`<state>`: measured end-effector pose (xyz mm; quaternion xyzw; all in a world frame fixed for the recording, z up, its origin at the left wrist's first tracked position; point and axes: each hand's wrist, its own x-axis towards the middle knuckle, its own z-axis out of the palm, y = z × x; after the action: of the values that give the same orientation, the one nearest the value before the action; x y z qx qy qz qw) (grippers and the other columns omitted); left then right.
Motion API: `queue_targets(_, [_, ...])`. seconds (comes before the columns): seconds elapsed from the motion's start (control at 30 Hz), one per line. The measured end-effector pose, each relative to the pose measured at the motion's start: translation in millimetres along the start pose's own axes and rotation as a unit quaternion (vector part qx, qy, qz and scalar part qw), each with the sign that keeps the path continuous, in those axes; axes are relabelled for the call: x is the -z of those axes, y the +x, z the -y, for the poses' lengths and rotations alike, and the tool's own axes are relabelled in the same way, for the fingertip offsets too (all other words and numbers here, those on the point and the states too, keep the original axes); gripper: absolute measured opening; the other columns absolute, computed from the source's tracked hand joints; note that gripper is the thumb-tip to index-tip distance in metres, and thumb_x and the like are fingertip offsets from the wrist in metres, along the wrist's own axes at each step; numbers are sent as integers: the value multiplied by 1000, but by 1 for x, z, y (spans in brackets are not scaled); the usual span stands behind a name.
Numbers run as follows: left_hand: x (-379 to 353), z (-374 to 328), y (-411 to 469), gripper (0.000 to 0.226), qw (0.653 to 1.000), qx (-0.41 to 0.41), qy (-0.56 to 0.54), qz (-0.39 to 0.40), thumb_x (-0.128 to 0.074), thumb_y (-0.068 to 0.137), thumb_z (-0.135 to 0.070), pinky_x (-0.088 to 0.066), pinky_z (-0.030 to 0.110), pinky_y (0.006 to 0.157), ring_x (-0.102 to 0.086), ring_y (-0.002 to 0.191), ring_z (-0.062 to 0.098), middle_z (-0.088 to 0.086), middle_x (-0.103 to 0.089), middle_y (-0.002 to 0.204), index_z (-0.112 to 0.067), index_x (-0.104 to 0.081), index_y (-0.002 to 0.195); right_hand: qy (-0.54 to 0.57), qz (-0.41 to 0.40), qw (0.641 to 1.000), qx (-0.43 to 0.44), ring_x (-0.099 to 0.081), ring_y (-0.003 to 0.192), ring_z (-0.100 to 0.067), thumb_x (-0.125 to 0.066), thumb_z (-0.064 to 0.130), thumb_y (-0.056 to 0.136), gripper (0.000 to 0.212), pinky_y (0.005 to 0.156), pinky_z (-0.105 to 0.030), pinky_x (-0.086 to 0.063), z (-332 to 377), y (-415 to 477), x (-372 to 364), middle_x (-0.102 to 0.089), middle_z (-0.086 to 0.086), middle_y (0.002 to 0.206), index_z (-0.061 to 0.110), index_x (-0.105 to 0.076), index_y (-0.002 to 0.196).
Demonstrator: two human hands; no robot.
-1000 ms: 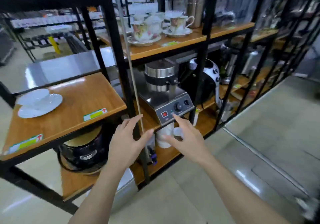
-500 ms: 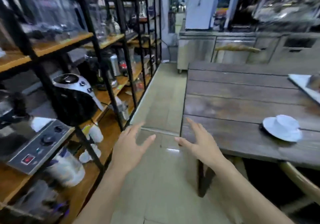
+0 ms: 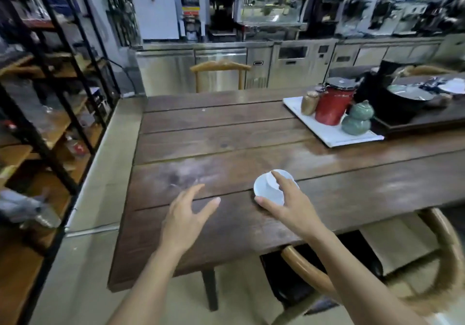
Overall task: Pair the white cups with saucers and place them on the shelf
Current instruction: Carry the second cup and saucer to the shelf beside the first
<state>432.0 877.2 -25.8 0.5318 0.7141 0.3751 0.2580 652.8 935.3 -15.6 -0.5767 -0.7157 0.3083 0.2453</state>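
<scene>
Reaching for the next set: the right hand arches, fingers spread, over a white cup lying inverted on its saucer, thumb at the saucer's near rim, index fingertip on the cup's base; no grip has closed. The left hand, open and empty, hovers over the wooden table, well left of the right. Next, judged: righting the cup, lifting both pieces together, carrying them to the shelf far to the left hand's left.

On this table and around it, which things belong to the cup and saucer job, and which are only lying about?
For the job:
- white cup, upside down on its saucer
- right hand, reaching onto the cup
- left hand, open and empty
- shelf

Only lying about:
- red pot
- green jar
- white tray
- chair
</scene>
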Motion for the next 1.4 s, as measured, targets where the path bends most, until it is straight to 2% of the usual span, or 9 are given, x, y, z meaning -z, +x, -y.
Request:
queue_targets(0.23, [-50, -18, 79, 60, 997, -20, 20, 69, -59, 82, -54, -36, 42, 107, -44, 129, 17, -2, -51, 139, -28, -49, 135, 20, -53, 994, -90, -49, 121, -14, -62, 59, 77, 67, 102, -39, -40, -46, 43, 17, -51, 7, 132, 36, -41, 136])
queue_targets(0.57, [-113, -24, 145, 64, 979, 19, 54, 198, -58, 80, -58, -37, 43, 105, -46, 128, 18, 1, -50, 139, -28, -46, 136, 108, -62, 967, -225, -45, 123, -16, -63, 51, 81, 74, 103, -37, -39, -88, 91, 17, -43, -2, 143, 21, -37, 143])
queue_targets(0.67, [-131, -19, 156, 71, 970, 78, 40, 228, -60, 80, -56, -38, 41, 104, -45, 128, 22, 5, -44, 142, -26, -40, 140, 149, -49, 955, -252, -46, 107, -14, -64, 42, 84, 61, 88, -29, -38, -100, 106, 15, -48, -5, 134, 16, -43, 136])
queue_targets(0.83, [-157, -25, 165, 83, 929, 256, -119, 240, -65, 79, -51, -45, 45, 99, -46, 119, 22, 0, -44, 132, -20, -27, 147, 247, 25, 911, -330, -49, 124, -23, -72, 47, 76, 96, 87, -26, -39, -123, 132, 11, -43, -8, 144, 10, -20, 148])
queue_targets(0.93, [-169, -32, 167, 91, 898, 325, -161, 249, -69, 78, -47, -50, 48, 93, -45, 121, 23, 1, -41, 133, -16, -22, 148, 247, 76, 901, -347, -61, 97, -13, -73, 49, 73, 73, 68, -25, -46, -134, 142, 13, -60, 0, 115, 11, -42, 127])
queue_targets(1.0, [-176, -33, 167, 85, 879, 354, -175, 266, -72, 75, -47, -52, 50, 90, -47, 117, 23, 0, -42, 129, -13, -31, 141, 273, 95, 891, -350, -63, 89, -12, -72, 48, 74, 57, 68, -26, -50, -140, 148, 14, -64, 2, 104, 12, -52, 114])
queue_targets(1.13, [-185, -29, 166, 53, 868, 364, -182, 285, -76, 74, -35, -56, 50, 85, -61, 102, 22, 1, -62, 112, -13, -55, 118, 276, 131, 884, -354, -68, 94, -19, -76, 49, 67, 51, 83, -34, -55, -141, 152, 10, -72, -2, 105, 17, -64, 106])
queue_targets(1.23, [-186, -28, 166, 30, 874, 357, -188, 271, -74, 78, -19, -54, 49, 88, -61, 93, 19, 2, -62, 105, -15, -56, 102, 269, 121, 889, -350, -64, 84, -15, -75, 31, 76, 23, 64, -24, -48, -136, 153, 9, -68, -3, 100, 20, -60, 89])
queue_targets(1.4, [-176, -30, 158, 63, 873, 347, -217, 264, -75, 77, -24, -54, 41, 75, -58, 105, 21, 0, -54, 118, -17, -35, 125, 308, 100, 889, -324, -57, 86, -12, -74, 24, 78, 57, 60, -24, -44, -132, 150, 4, -55, 1, 99, 8, -38, 119])
